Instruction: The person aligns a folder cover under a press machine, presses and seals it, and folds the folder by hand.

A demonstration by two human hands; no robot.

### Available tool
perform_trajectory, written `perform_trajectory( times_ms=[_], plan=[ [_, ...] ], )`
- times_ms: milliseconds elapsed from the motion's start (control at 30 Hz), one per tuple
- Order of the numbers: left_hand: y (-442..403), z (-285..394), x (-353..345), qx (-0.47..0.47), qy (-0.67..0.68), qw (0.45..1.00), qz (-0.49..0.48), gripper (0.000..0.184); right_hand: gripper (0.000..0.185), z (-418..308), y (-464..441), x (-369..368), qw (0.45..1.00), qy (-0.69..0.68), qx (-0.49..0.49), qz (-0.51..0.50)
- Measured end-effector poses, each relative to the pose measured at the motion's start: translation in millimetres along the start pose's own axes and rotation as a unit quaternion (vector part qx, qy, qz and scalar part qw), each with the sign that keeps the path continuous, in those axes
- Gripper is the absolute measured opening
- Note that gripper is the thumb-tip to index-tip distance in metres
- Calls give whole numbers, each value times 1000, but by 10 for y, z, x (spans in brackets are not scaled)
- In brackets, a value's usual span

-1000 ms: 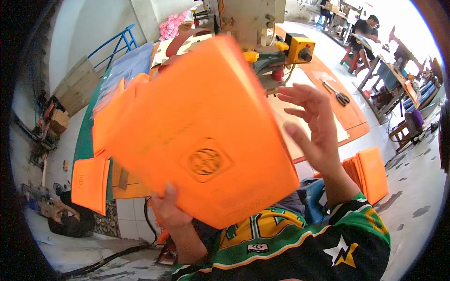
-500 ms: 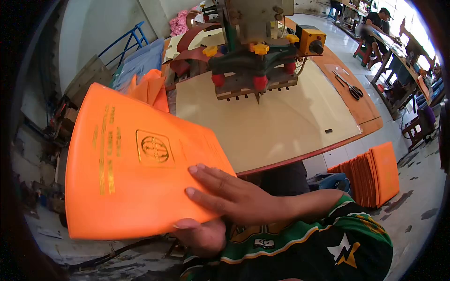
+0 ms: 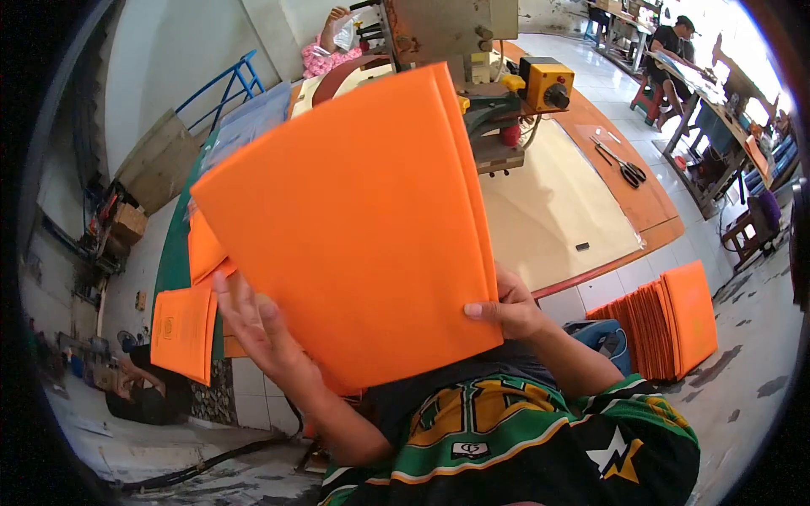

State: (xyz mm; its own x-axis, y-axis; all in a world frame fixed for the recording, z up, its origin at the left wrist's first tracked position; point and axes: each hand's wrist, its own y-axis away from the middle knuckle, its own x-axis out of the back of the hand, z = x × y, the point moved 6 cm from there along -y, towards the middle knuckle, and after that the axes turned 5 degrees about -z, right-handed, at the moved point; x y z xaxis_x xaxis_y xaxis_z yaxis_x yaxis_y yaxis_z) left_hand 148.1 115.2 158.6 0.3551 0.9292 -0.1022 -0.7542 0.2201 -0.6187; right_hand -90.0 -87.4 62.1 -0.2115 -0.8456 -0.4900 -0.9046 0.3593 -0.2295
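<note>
A large orange folder [image 3: 354, 228] is held up in front of me, its plain, unprinted side facing me. My right hand [image 3: 508, 312] grips its lower right edge, with the thumb on the near face and the fingers behind. My left hand [image 3: 268, 333] is at the lower left edge, its fingers spread; any contact with the folder is unclear. Left of that hand, another orange folder [image 3: 179, 335] with a small printed emblem is at the green table's edge. Behind the held folder stands a press machine [image 3: 498, 126], partly hidden.
A cream sheet [image 3: 561, 211] covers the table under the press, with a small dark piece [image 3: 582, 247] on it. Scissors [image 3: 623, 164] lie to the right. Several orange folders [image 3: 650, 325] stand in a row at lower right. A person [image 3: 671, 51] sits at a far table.
The folder has gone from its gold-printed side to its plain side and moved right and up. My right hand went from lying flat on it to gripping its edge; my left hand has spread its fingers.
</note>
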Motion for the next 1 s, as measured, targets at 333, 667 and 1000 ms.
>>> perform_trajectory(
  times_ms=[333,667,1000],
  plan=[
    [385,-650,154,202,186,956,-106,61,75,-7,99,-57,995,97,19,-14],
    [808,-1003,465,195,228,943,-142,57,66,-258,110,-308,972,208,57,90],
    [828,-1100,565,182,238,945,-133,60,55,-306,103,-334,964,237,109,54]
  ],
)
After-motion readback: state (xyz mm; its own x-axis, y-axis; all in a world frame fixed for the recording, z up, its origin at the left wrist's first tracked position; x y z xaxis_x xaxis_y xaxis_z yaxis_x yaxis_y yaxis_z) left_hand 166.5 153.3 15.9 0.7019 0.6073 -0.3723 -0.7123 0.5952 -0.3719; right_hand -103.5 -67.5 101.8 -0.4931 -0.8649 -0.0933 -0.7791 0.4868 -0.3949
